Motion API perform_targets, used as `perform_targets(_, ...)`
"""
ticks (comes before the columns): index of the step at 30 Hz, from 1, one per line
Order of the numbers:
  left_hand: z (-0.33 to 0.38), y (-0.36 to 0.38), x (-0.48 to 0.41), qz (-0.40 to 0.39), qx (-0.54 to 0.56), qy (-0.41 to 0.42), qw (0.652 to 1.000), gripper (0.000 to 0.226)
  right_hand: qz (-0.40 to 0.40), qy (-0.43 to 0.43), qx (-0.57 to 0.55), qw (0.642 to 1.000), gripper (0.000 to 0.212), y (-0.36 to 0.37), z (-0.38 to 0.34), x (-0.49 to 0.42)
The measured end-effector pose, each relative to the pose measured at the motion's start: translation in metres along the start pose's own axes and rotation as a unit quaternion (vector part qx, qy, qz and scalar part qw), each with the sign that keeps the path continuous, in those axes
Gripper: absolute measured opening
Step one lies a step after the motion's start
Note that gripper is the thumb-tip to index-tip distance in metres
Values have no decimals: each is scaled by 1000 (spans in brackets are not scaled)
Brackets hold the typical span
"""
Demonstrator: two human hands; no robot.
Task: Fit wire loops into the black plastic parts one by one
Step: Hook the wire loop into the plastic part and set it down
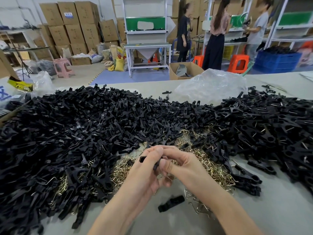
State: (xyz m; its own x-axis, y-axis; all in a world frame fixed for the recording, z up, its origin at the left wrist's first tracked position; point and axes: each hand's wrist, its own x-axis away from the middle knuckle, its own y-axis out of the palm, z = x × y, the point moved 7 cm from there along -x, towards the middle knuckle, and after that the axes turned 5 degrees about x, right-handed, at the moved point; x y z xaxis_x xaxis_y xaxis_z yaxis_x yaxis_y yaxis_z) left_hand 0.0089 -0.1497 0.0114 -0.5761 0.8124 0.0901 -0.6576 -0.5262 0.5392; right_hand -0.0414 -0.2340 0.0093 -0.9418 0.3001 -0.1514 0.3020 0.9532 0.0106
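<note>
Head view: a black plastic part [143, 159] is being held between both hands, just above the near middle of the tabletop [271, 211]. The left hand [144, 173] is curling its fingers round the part. The right hand [182, 165] is pinching the other end between thumb and forefinger, its other fingers folding in beneath. A thin wire seems to be showing under the right thumb; whether it is sitting in the part cannot be told.

Brass-coloured wire loops [216, 170] are lying in a loose pile under and beyond the hands, spreading toward the right. A few silver wire loops [198, 206] are lying closer to the near edge, just beside a single loose black part [171, 203] that is resting flat on bare tabletop.

The left heap of black parts [76, 133] is covering the left half of the tabletop, reaching back to the far edge. The right heap [271, 126] is covering the right side, and many of its pieces are showing wire ends. The two heaps are meeting behind the wire pile.

A crumpled clear plastic bag [211, 85] is sitting at the far edge, right of centre. A yellow-and-black pack [20, 84] is lying near the far left corner.

Beyond the far edge, an open cardboard box [194, 68] is standing on the floor. Further back, a white workbench [147, 46], stacked cartons [71, 22], a pink stool [62, 67], two orange stools [238, 63] and a blue crate [277, 62] are standing about. Three people [215, 31] are standing by the shelving at the rear right.
</note>
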Motion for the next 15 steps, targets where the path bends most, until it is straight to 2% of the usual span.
perform_targets(6,-10,-6,-4,19,-14,-28,999,43,14,-7,73,997,25,6,-1,1)
perform_targets(13,-8,-6,-3,38,-23,-2,999,14,23,-37,110,993,18,2,-2,0)
perform_targets(15,-7,-8,-3,62,-15,16,998,16,22,-50,125,991,18,3,-3,0)
